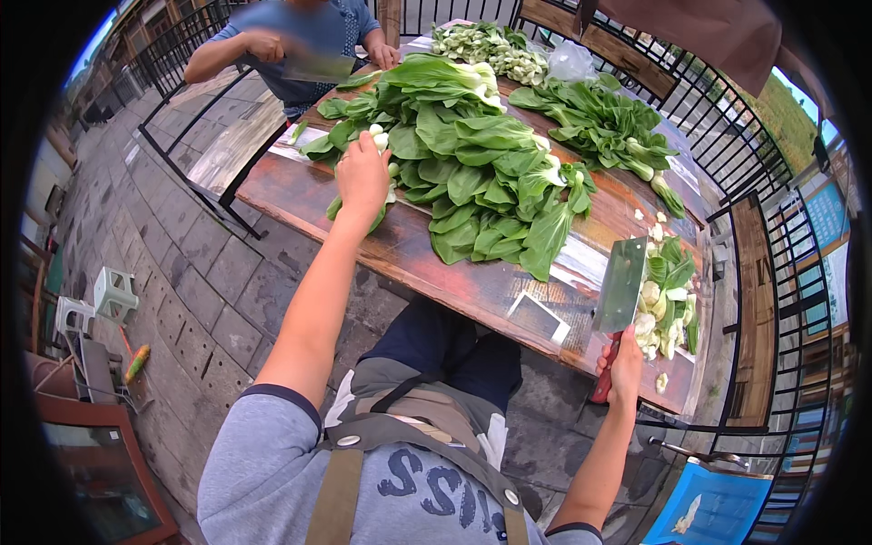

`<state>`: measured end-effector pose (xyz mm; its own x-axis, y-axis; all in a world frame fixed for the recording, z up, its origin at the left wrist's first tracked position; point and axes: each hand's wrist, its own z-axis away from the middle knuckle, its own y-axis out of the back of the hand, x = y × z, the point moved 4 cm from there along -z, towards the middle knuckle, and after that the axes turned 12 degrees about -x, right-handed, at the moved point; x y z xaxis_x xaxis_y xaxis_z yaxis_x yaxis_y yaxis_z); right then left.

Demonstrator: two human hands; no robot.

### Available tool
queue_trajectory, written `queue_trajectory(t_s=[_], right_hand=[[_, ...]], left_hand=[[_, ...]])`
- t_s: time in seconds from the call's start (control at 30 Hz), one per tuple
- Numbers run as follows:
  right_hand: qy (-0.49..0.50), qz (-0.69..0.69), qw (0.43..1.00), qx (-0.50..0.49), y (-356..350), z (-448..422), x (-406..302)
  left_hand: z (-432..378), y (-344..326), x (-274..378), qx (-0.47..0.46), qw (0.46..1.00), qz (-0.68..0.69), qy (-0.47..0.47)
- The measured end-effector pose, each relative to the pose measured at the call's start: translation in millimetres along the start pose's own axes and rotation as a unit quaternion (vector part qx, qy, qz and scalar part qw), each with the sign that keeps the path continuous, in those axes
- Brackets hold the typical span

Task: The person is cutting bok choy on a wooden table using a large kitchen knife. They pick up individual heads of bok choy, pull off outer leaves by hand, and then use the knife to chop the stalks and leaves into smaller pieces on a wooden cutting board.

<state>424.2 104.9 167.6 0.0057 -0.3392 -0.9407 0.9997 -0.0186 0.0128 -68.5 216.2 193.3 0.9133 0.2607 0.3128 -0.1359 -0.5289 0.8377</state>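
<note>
A large heap of green bok choy [463, 157] lies across the middle of the wooden table [327, 204]. At the heap's near left edge, my left hand [364, 174] has its fingers curled around a bok choy [379, 138]; its white stem end shows above the fingertips, and my hand hides much of it. My right hand [623, 364] grips the red handle of a cleaver [621, 283] at the table's right end. The broad blade points away from me, beside a small pile of cut stem ends and leaves [667, 300].
Across the table, a person [300, 48] holds another cleaver [319, 68]. More bok choy [599, 122] and a pile of pale-stemmed greens [487, 51] lie at the back, near a clear plastic bag [571, 63]. A bench [235, 153] stands left; a black railing [783, 286] runs right.
</note>
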Motion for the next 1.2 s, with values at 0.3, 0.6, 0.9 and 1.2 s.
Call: queue_trajectory(t_s=[0.3, 0.6, 0.9, 1.2], right_hand=[[-0.004, 0.015, 1.0, 0.008, 3, 4, 2], [-0.008, 0.007, 1.0, 0.002, 3, -1, 6], [-0.011, -0.034, 0.999, -0.024, 4, 1, 8], [-0.011, -0.075, 0.997, -0.031, 6, -3, 17]], left_hand=[[33, -60, -7, -0.241, 0.969, -0.045, 0.038], [20, -52, -20, -0.219, 0.975, 0.024, -0.014], [31, -31, -63, -0.069, 0.982, 0.172, 0.04], [25, -24, -85, -0.221, 0.488, 0.819, 0.205]])
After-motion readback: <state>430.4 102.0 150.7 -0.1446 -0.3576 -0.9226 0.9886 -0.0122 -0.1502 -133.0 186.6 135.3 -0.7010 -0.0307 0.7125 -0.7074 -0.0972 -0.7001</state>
